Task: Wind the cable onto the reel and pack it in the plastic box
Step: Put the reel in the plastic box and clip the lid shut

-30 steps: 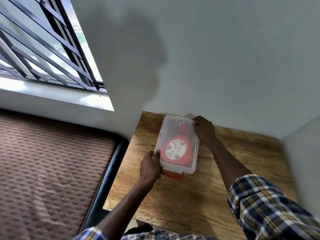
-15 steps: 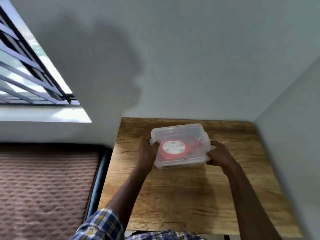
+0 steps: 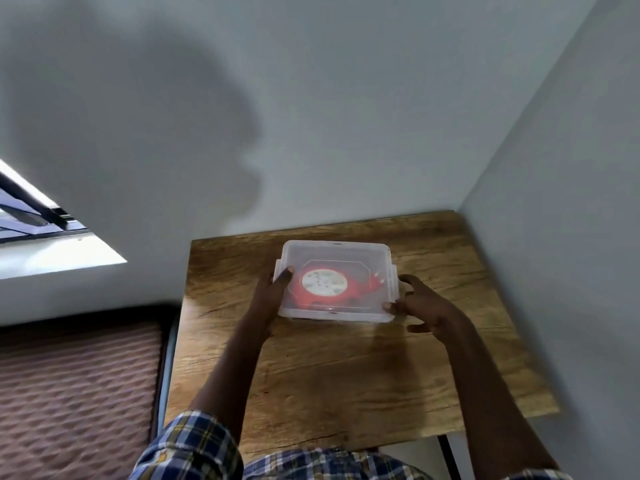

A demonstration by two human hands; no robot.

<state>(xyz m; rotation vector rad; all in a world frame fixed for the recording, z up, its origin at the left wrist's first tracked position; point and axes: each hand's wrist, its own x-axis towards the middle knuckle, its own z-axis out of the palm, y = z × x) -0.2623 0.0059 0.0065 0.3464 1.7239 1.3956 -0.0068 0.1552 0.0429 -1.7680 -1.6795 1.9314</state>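
A clear plastic box (image 3: 349, 252) with its lid on lies on the wooden table (image 3: 346, 368), long side facing me. Inside it, seen through the lid, lies the red cable reel (image 3: 323, 284) with its white round face up. My left hand (image 3: 270, 296) holds the box's left end, thumb on top of the lid. My right hand (image 3: 420, 304) grips the right end, thumb at the near right corner and fingers curled by the side clip. The cable itself is hidden under the frosted lid.
The table stands in a corner, with a wall behind it and another along its right edge. A bed with a brown patterned cover (image 3: 76, 393) lies to the left. A barred window (image 3: 24, 216) is at the far left.
The box was turned from lengthwise to crosswise on the table. My hands moved from its near and far ends to its left and right ends. The camera swung to the right.
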